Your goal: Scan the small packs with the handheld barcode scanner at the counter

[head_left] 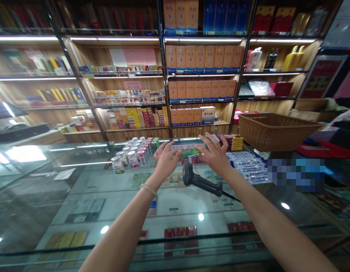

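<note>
A slim green packet (189, 152) lies on the glass counter (101, 189) between my two hands. My left hand (167, 159) reaches to its left end, fingers spread, with the thumb at the packet's edge. At the right end is my right hand (216, 154), its fingers also apart and the thumb near the packet. Just below the packet, a black handheld scanner (202, 182) rests on the glass, its cable running right under my right forearm. Whether either hand touches the packet is too small to tell.
Small bottles and tubs (133, 158) stand left of my hands. Blue-white packets (247, 166) and red-yellow packs (236, 142) lie to the right, before a wicker basket (277, 132). Stocked shelves (203, 76) rise behind the counter.
</note>
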A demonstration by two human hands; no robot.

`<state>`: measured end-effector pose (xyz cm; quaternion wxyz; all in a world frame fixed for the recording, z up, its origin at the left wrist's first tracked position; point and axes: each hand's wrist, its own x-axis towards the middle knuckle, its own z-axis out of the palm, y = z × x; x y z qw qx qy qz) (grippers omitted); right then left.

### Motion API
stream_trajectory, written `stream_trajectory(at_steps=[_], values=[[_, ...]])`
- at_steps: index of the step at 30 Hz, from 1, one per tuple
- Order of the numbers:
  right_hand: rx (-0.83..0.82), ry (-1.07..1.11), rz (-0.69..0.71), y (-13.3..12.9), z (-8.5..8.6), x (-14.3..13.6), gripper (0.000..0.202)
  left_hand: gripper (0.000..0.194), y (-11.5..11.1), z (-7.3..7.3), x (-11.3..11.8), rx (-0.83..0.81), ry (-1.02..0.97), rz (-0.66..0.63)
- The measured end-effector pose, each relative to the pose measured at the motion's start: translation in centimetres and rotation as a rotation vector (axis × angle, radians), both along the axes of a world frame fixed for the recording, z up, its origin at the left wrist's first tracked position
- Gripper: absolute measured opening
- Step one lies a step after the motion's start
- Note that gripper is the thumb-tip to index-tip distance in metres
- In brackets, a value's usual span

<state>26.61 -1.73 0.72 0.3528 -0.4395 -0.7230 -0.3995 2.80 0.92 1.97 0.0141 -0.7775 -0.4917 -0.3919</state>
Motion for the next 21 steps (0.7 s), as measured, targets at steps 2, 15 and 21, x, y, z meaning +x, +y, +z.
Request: stream_trajectory(at_steps=[2,15,21], values=[[0.015,-0.002,-0.006,0.0,0.1,0.1,0.023,0.033,-0.5,0.2,0.0,0.040,-0.002,0.023],[-0.098,0.003,-0.029,0.0,0.0,-0.2,0.021,0.027,-2.8,1.0,-0.5,0.311,0.254,0.074],[-0.166,0.015,-0.013,-0.4,0.0,-0.4,0.023,0.019,-2.8,1.1,-0.6,0.283,0.247,0.074]])
